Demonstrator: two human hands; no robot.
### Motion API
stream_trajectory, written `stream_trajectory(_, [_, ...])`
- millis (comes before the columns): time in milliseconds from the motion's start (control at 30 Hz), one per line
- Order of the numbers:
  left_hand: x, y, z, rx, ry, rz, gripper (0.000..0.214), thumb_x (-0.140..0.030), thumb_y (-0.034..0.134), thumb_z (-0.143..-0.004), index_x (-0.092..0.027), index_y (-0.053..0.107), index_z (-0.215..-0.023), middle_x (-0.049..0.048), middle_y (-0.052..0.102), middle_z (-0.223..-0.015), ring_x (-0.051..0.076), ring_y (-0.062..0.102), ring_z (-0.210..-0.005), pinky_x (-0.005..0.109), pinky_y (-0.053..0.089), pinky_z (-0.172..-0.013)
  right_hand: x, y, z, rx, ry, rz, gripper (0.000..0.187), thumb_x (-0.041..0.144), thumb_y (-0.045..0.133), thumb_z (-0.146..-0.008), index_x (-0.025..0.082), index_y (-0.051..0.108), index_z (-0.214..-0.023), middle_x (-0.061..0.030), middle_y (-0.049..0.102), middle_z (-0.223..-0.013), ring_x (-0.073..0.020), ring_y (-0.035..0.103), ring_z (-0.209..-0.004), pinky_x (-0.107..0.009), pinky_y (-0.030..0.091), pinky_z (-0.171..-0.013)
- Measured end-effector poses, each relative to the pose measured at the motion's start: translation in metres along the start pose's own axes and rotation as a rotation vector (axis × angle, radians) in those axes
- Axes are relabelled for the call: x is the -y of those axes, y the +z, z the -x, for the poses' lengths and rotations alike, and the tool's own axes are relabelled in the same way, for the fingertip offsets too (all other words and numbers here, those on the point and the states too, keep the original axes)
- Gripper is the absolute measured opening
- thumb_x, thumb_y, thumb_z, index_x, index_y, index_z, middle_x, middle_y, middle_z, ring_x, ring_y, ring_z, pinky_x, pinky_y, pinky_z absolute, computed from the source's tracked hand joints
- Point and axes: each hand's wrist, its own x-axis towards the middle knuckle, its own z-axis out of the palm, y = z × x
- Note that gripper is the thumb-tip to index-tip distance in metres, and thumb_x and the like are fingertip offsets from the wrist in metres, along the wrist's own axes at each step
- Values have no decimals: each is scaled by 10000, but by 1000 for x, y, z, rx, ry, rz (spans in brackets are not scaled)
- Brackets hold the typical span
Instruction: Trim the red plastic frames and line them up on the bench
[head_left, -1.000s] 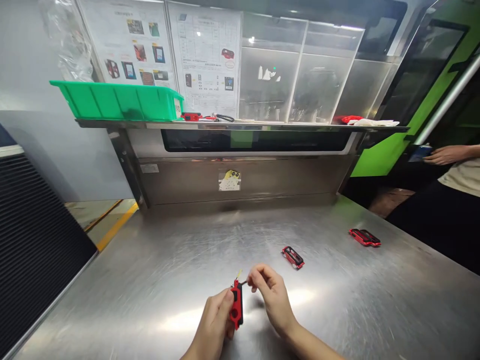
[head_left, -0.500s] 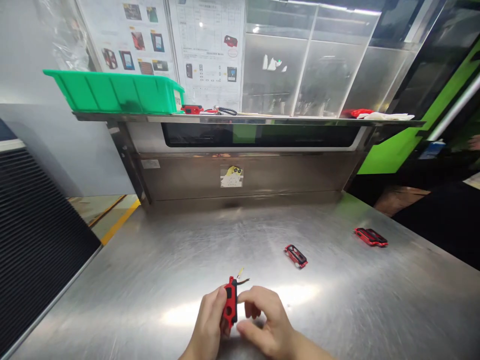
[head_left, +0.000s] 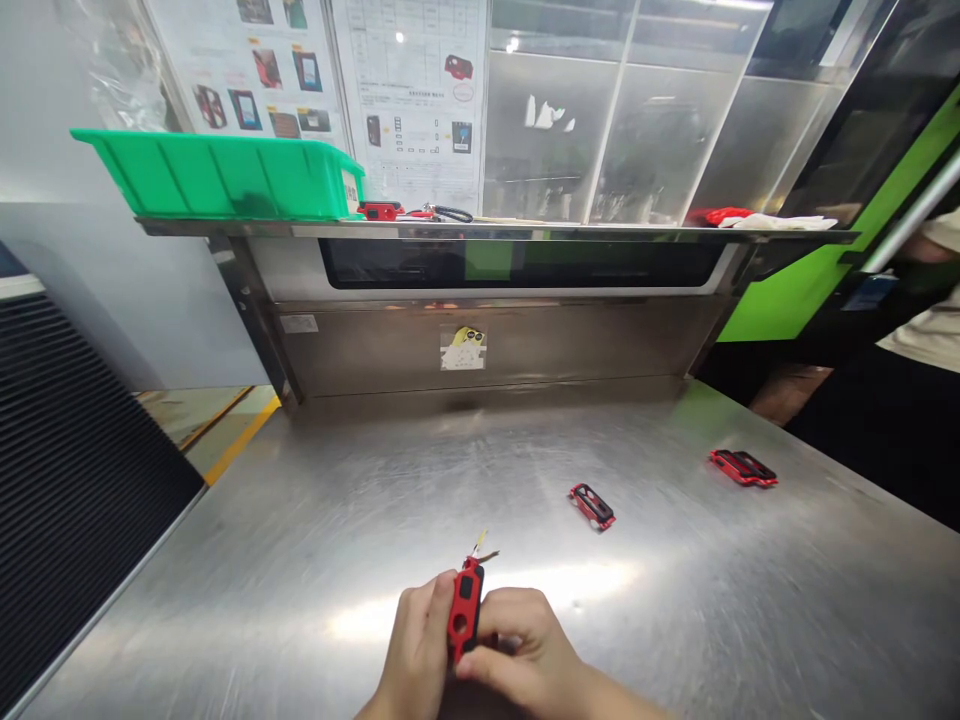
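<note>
Head view, looking down at a brushed steel worktable (head_left: 300, 560). Shows two bare hands low in the middle, pressed close together just above the tabletop.

Left hand (head_left: 416, 645): fingers curled shut around the left side of a small red plastic part (head_left: 465, 610), thumb against its front edge. Right hand (head_left: 525, 655): fingers bent and closed against the right side of the same part, knuckles toward the camera. Held upright on end between the two hands, with black patches and a round hole on its face. Carries thin wire ends (head_left: 482, 550), one yellowish, sticking up from its top, clear of both hands.

Farther back on the table, to the right: a second red and black part (head_left: 592, 505) lying flat, well apart from the hands, and a third part (head_left: 743, 467) near the right edge.

Behind the table, a raised steel shelf (head_left: 525, 233) with a green plastic bin (head_left: 217, 175) on its left end, a small red item (head_left: 380, 210) just beside the bin, and red and white cloth (head_left: 750, 218) at its right end. Above the shelf, printed instruction sheets (head_left: 409, 90) on the wall. At the far right edge, part of another person (head_left: 922, 330) in a pale top.
</note>
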Motion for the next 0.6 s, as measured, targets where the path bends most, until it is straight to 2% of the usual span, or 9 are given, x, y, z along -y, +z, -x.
stream_trajectory(100, [-1,0,0,-19,6,-13,509,-641,298,-823,-200,439,-610,-46,347,-513,119,316,-495,236,291,-489,1,0,0,-34,71,-30,427,554,607,-787,170,661,-608,-16,549,-543,-135,478,-509,-223,380,-493])
stream_trajectory(167, [-1,0,0,-44,3,-27,483,-633,307,-824,-200,520,-834,-57,392,-509,129,341,-476,235,297,-482,1,-1,0,-54,147,-95,454,568,614,-768,164,622,-559,-14,547,-527,-130,476,-494,-218,387,-482])
stream_trajectory(233, [1,0,-1,-49,23,-55,557,-642,269,-830,-197,480,-1089,-53,456,-521,147,392,-473,243,322,-485,2,-2,-2,-42,238,-205,485,592,610,-755,157,586,-541,-7,528,-489,-116,459,-449,-211,390,-465])
stream_trajectory(267, [3,0,-1,-35,49,-80,603,-657,241,-828,-191,457,-1146,-45,482,-531,155,418,-479,248,336,-492,2,-2,-2,-28,280,-264,500,609,606,-749,154,572,-542,-2,515,-468,-107,446,-421,-207,387,-451])
stream_trajectory(333, [7,-2,-2,22,119,-151,657,-685,198,-817,-188,476,-1144,-18,541,-573,165,473,-510,253,366,-517,1,-4,-4,-6,342,-357,527,640,593,-740,149,551,-553,5,492,-434,-91,419,-372,-196,372,-419])
stream_trajectory(433, [12,-6,-5,76,183,-261,620,-678,216,-820,-207,527,-1076,16,612,-654,174,538,-566,242,389,-543,-1,-5,-5,-11,396,-415,556,677,575,-730,150,529,-560,11,475,-403,-80,398,-332,-182,344,-376])
stream_trajectory(533, [14,-8,-7,95,188,-303,551,-642,233,-841,-218,547,-999,-3,595,-605,160,522,-508,227,372,-507,-2,-7,-5,-8,441,-430,582,709,562,-714,151,525,-554,21,455,-376,-74,369,-299,-169,288,-329])
stream_trajectory(600, [14,-8,-8,108,194,-331,520,-613,231,-858,-214,563,-857,-14,560,-561,148,494,-481,223,354,-497,-2,-8,-6,-13,446,-414,597,716,547,-720,151,516,-531,27,438,-357,-66,341,-283,-164,254,-311])
